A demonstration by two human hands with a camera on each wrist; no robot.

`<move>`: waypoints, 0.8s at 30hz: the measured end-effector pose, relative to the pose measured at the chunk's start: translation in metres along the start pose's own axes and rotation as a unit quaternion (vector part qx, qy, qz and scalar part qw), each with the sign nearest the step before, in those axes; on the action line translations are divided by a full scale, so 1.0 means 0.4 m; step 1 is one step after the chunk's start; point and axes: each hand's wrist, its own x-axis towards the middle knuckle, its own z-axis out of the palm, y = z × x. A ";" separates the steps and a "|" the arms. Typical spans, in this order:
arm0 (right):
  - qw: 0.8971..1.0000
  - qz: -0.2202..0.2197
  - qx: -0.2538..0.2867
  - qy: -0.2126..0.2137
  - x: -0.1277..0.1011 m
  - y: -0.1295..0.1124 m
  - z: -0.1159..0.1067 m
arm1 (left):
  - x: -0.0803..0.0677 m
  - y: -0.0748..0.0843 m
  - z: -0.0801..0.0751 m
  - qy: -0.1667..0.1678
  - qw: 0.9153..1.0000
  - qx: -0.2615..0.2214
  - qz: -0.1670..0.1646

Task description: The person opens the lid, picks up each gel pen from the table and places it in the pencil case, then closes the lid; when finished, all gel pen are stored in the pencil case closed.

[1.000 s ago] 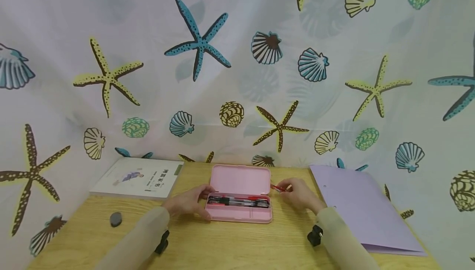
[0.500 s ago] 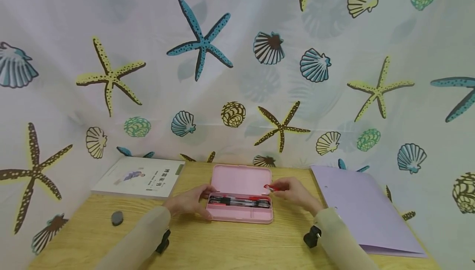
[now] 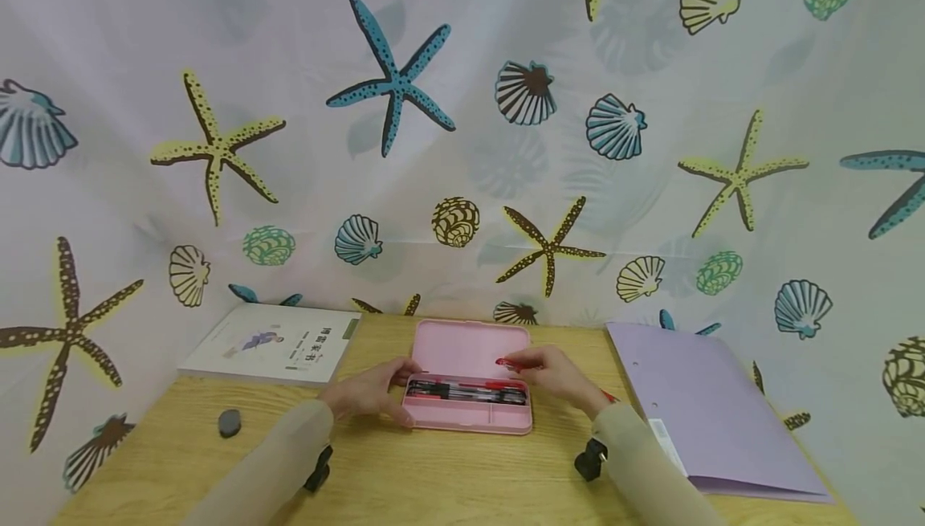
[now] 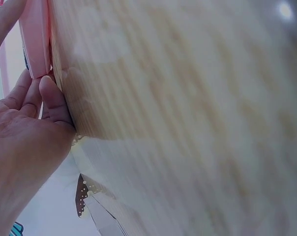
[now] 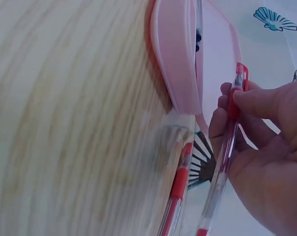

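Observation:
A pink pencil case (image 3: 446,413) lies on the wooden table with its lid (image 3: 470,343) folded back. Several pens (image 3: 462,392) fill its rear compartment. At the case's left end, my left hand (image 3: 370,392) grips it between thumb and fingers; the left wrist view shows the fingers (image 4: 28,96) against the pink end wall. My right hand (image 3: 552,377) pinches a red pen (image 5: 228,137) near its capped end, at the case's right side by the lid. On the table under my right hand lies another red pen (image 5: 178,187), mostly hidden in the head view.
To the right lies a purple folder (image 3: 711,405), with my right sleeve over its near-left edge. A white book (image 3: 270,345) lies at the back left. A small dark grey object (image 3: 230,423) sits left of my left arm. A patterned curtain (image 3: 462,148) hangs behind the table.
My right hand has moved left with the red pen, from beside the case to the lid's lower right corner. The other red pen now shows beside my right wrist. My left hand stays put.

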 end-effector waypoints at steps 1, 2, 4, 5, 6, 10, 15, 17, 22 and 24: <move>1.000 0.000 -0.013 0.007 0.004 0.000 0.005 | 0.000 0.000 0.000 0.000 1.000 -0.001 -0.001; 1.000 0.003 -0.027 0.013 0.008 0.000 0.010 | 0.001 0.000 0.000 -0.001 1.000 -0.001 -0.002; 0.999 0.004 -0.044 0.018 0.018 0.000 0.019 | 0.002 -0.001 0.000 0.000 1.000 0.001 -0.003; 0.999 0.005 -0.052 0.016 0.023 -0.001 0.023 | 0.003 -0.002 0.000 0.001 1.000 0.003 -0.003; 0.998 0.002 -0.058 0.014 0.027 -0.002 0.027 | 0.004 -0.002 0.001 0.002 1.000 0.005 -0.004; 0.999 0.005 -0.054 0.003 0.040 -0.013 0.045 | 0.003 0.000 0.002 0.004 1.000 0.008 -0.006; 0.998 -0.014 -0.056 0.006 0.055 -0.029 0.071 | 0.004 -0.002 0.001 -0.001 1.000 0.005 -0.004; 0.998 -0.027 -0.063 0.009 0.062 -0.034 0.082 | 0.005 -0.004 0.000 -0.005 1.000 0.004 0.000; 0.995 -0.050 -0.079 0.014 0.082 -0.047 0.110 | 0.007 -0.006 -0.002 -0.006 1.000 -0.002 0.009; 0.995 -0.054 -0.082 0.013 0.089 -0.053 0.122 | 0.007 -0.006 -0.001 -0.003 1.000 -0.002 0.010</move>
